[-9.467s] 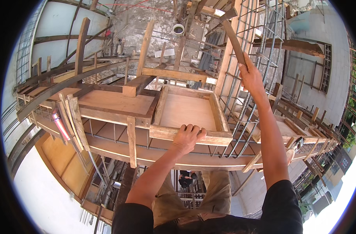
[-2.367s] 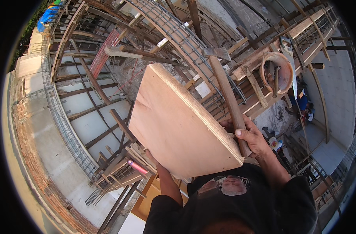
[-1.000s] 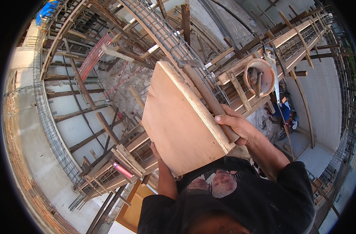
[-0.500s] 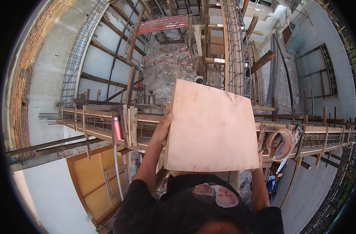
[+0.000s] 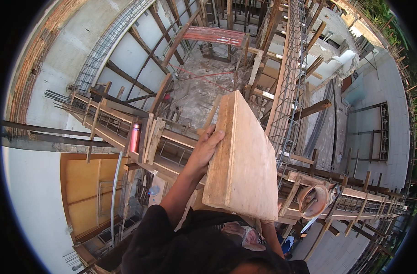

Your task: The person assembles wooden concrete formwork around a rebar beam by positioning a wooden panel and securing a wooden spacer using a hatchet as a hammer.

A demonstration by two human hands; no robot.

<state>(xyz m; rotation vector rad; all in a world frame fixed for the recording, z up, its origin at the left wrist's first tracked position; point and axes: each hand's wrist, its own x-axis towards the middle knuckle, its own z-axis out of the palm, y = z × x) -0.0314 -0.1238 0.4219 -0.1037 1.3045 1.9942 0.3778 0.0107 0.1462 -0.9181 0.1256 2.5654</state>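
A pale plywood panel (image 5: 249, 160) with a wooden batten (image 5: 220, 155) along its left edge is held up in front of my chest, turned at an angle. My left hand (image 5: 206, 147) is closed on the batten side, thumb over the outer face. Most of my right hand (image 5: 268, 225) is hidden behind the lower right corner; part of it shows there, gripping the panel's right side. Beyond the panel runs a timber formwork beam (image 5: 172, 140) with steel bars inside.
A pink bottle (image 5: 135, 138) stands on the formwork at left, beside upright wood strips (image 5: 153, 140). At right a bucket (image 5: 312, 201) holds tools, with a handsaw blade (image 5: 309, 224) next to it. A rebar cage (image 5: 290, 82) runs away from me above a rubble-strewn floor (image 5: 201, 84) below.
The panel has swung from facing me nearly flat to a slant, showing its batten edge. Both hands moved with it, and my view has turned and tilted.
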